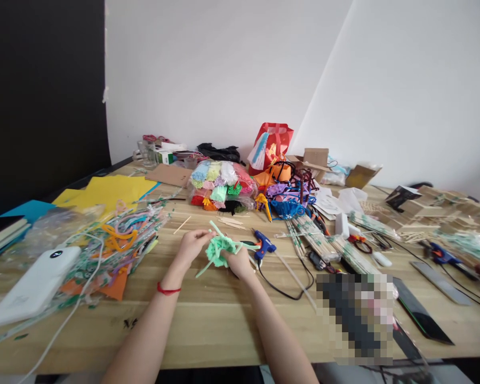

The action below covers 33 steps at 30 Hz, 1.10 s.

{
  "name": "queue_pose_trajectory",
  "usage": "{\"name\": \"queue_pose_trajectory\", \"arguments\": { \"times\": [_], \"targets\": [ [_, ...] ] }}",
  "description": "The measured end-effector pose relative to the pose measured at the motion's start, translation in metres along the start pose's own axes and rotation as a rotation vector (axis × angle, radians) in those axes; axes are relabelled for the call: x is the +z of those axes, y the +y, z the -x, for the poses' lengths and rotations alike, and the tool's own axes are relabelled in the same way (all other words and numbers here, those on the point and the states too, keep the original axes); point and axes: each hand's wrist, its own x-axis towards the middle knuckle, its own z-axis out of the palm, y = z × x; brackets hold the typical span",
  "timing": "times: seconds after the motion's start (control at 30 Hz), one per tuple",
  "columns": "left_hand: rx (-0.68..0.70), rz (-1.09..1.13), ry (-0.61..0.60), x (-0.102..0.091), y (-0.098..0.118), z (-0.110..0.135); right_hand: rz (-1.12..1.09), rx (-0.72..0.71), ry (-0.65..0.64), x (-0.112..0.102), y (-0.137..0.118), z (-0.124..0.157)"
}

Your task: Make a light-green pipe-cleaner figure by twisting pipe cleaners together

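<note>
Between my hands, above the table, is a mint-green pipe-cleaner piece with a round, bunched body and several loose stems sticking out. My left hand, with a red cord at the wrist, has its fingers closed at the piece's upper left edge, by one of the stems. From the right, my right hand grips the body; its fingertips are partly hidden behind the green. Just beyond my right hand lies a blue hot glue gun with a black cable. Thin wooden sticks lie a little farther back.
A white power bank with a cable and plastic scraps cover the left side. Bagged pipe cleaners and a red bag stand behind. Bundled sticks, a phone and another glue gun are on the right.
</note>
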Motion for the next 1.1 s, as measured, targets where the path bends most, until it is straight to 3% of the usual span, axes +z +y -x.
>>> {"name": "queue_pose_trajectory", "arguments": {
  "times": [0.3,0.47,0.53,0.63,0.77,0.83,0.93,1.1],
  "targets": [
    [-0.048,0.09,0.255,-0.005,-0.009,-0.006,-0.112,0.093,-0.147,0.003,-0.001,0.003],
    [0.031,0.119,0.385,-0.005,-0.008,-0.009,-0.204,0.172,-0.157,0.006,0.002,0.003],
    [0.092,0.138,0.355,-0.004,-0.005,-0.008,-0.209,0.17,-0.129,0.007,0.003,0.002],
    [0.133,0.153,0.199,-0.002,0.002,-0.004,-0.176,0.142,-0.093,0.006,0.003,0.002],
    [0.05,0.102,-0.111,-0.001,0.011,0.002,-0.142,0.103,-0.073,0.004,-0.001,0.002],
    [0.005,0.112,-0.185,-0.001,0.013,0.005,-0.135,0.107,-0.066,0.003,-0.002,0.003],
    [-0.017,0.165,-0.166,0.0,0.012,0.005,-0.177,0.152,-0.072,0.003,-0.002,0.002],
    [0.039,0.044,0.004,0.003,0.005,0.001,-0.317,0.286,-0.014,0.008,-0.005,0.002]
  ]
}}
